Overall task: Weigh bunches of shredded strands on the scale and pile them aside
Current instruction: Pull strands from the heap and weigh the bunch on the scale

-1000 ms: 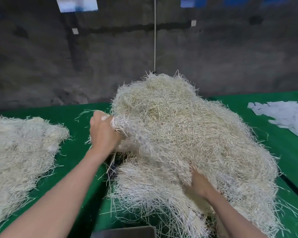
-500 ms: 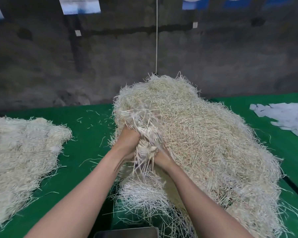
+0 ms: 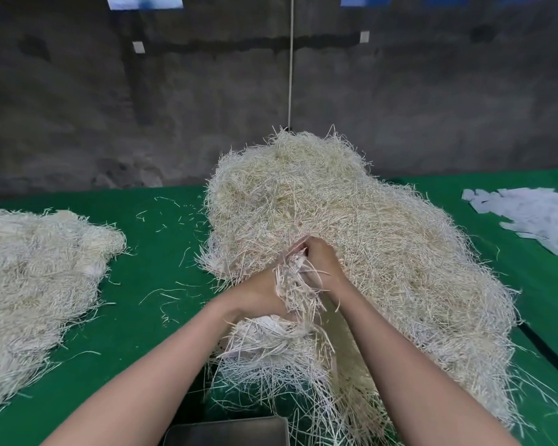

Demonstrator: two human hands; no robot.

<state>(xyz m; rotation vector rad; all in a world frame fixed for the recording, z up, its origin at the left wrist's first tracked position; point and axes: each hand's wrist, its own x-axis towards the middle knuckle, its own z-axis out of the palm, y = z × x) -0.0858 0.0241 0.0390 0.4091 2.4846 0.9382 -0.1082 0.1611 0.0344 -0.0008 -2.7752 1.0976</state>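
Observation:
A big heap of pale shredded strands (image 3: 351, 226) covers the middle of the green table. At its near left flank both hands clasp one bunch of strands (image 3: 295, 284) between them. My left hand (image 3: 258, 292) grips the bunch from the left, my right hand (image 3: 322, 263) from the right, fingers closed around its top. Loose ends of the bunch hang down between my wrists. The dark grey scale pan (image 3: 229, 431) shows at the bottom edge, below my forearms, partly covered by strands on its right.
A second, flatter pile of strands (image 3: 36, 278) lies at the left on the green table (image 3: 161, 275). White paper slips (image 3: 535, 217) lie at the far right. A grey concrete wall stands behind the table. Stray strands litter the cloth between the piles.
My hands came together on one bunch: the left dropped from the heap's upper left, the right rose out of the lower heap. Since half a second ago the bunch has sunk lower.

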